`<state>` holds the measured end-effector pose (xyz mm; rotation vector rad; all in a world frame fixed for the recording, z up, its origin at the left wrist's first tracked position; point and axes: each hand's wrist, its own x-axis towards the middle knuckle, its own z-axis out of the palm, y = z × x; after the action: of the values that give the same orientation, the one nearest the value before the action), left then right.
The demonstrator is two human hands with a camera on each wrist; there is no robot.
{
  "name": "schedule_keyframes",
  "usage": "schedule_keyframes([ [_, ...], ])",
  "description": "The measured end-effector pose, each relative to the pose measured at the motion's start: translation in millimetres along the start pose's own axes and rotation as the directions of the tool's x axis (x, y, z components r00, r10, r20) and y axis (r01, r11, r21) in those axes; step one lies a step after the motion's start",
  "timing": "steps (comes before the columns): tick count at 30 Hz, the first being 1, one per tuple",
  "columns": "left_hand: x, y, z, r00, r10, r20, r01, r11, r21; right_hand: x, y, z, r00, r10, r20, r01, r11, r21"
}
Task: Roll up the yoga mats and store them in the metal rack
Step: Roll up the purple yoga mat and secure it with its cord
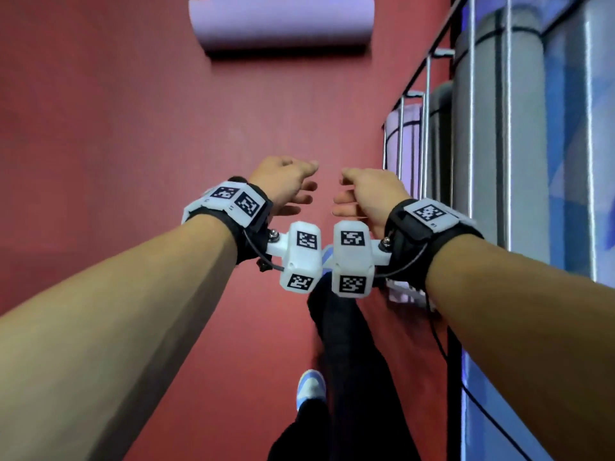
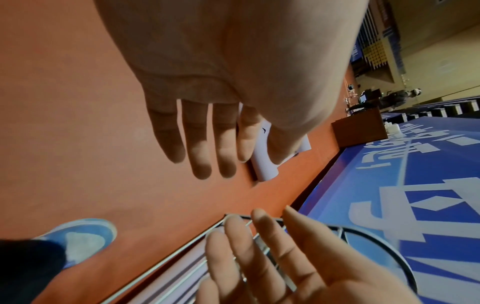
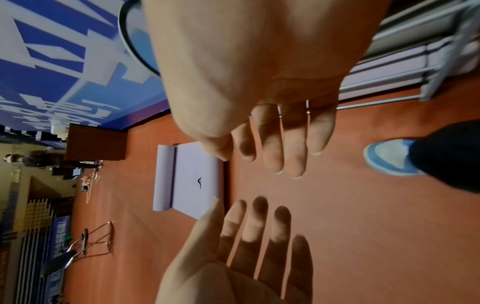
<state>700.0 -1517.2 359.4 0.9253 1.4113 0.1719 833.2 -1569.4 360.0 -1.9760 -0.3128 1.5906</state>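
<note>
Both hands out front at about the same height, palms facing each other, holding nothing. Left hand [image 1: 287, 186]: fingers loosely extended, slack, free of any object; the left wrist view shows them straight and spread [image 2: 200, 142]. Right hand [image 1: 367, 194]: same posture, fingers relaxed and a little bent, free of any object. Small gap between the two sets of fingertips. White tagged camera units [image 1: 327, 259] on black straps at both wrists, the two units almost touching.

Below the hands: red floor [image 1: 133, 128], dark trouser leg [image 1: 342, 344], light blue shoe [image 1: 311, 387] planted on the floor.

Just right of the right hand: metal rack [image 1: 471, 128] with vertical wire bars. Inside it, rolled mats standing on end: a lilac rolled mat [image 1: 407, 138] at the near end, grey rolled mats [image 1: 482, 121] beside it, each banded with a dark strap. Blue printed wall panel [image 2: 415, 195] behind the rack.

Farther ahead on the floor, well apart from both hands: lilac yoga mat [image 1: 281, 23], lying mostly flat, its far end curled into a roll in the right wrist view [image 3: 191, 179], small dark logo on its surface.

Far background, wrist views: brown box [image 3: 96, 142], a wire frame stand [image 3: 98, 240], blurred figures.
</note>
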Motion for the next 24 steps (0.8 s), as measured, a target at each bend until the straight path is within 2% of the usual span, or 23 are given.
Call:
schedule_keyframes([
  [5, 93.6, 84.4, -44.9, 0.998, -0.042, -0.049, 0.046, 0.995, 0.087, 91.5, -105.3, 25.4, 0.999, 0.0, 0.043, 0.001, 1.0, -0.015],
  [8, 155.3, 132.1, -73.1, 0.996, -0.054, -0.074, 0.066, 0.983, 0.173, 146.2, -163.7, 34.1, 1.0, 0.01, 0.016, -0.009, 0.998, -0.059],
  [11, 217.1, 181.1, -106.9, 0.994, -0.058, -0.094, 0.075, 0.978, 0.193, 195.7, -230.4, 48.3, 0.999, 0.032, 0.011, -0.03, 0.988, -0.15],
  [14, 271.8, 226.4, -135.2, 0.995, -0.022, -0.102, 0.048, 0.964, 0.26, 245.4, -288.1, 65.6, 0.998, -0.056, 0.0, 0.053, 0.946, -0.319],
  [15, 306.6, 246.1, -148.0, 0.995, -0.01, -0.104, 0.041, 0.953, 0.3, 275.3, -313.8, 74.1, 0.995, -0.1, -0.015, 0.087, 0.923, -0.375],
  [17, 349.4, 266.3, -162.9, 0.995, 0.023, -0.093, 0.018, 0.906, 0.424, 310.4, -340.5, 82.4, 0.985, -0.17, -0.021, 0.138, 0.862, -0.488],
  [18, 398.4, 282.2, -174.1, 0.994, 0.041, -0.103, 0.018, 0.858, 0.513, 353.3, -362.3, 90.4, 0.982, -0.181, -0.048, 0.124, 0.82, -0.558],
  [20, 438.1, 294.4, -183.8, 0.99, 0.064, -0.122, 0.028, 0.771, 0.636, 391.2, -380.3, 93.1, 0.98, -0.184, -0.069, 0.103, 0.776, -0.622],
  [24, 555.3, 290.4, -204.0, 0.985, 0.052, -0.167, 0.086, 0.692, 0.717, 514.7, -401.9, 108.7, 0.985, -0.164, -0.05, 0.075, 0.675, -0.734],
])
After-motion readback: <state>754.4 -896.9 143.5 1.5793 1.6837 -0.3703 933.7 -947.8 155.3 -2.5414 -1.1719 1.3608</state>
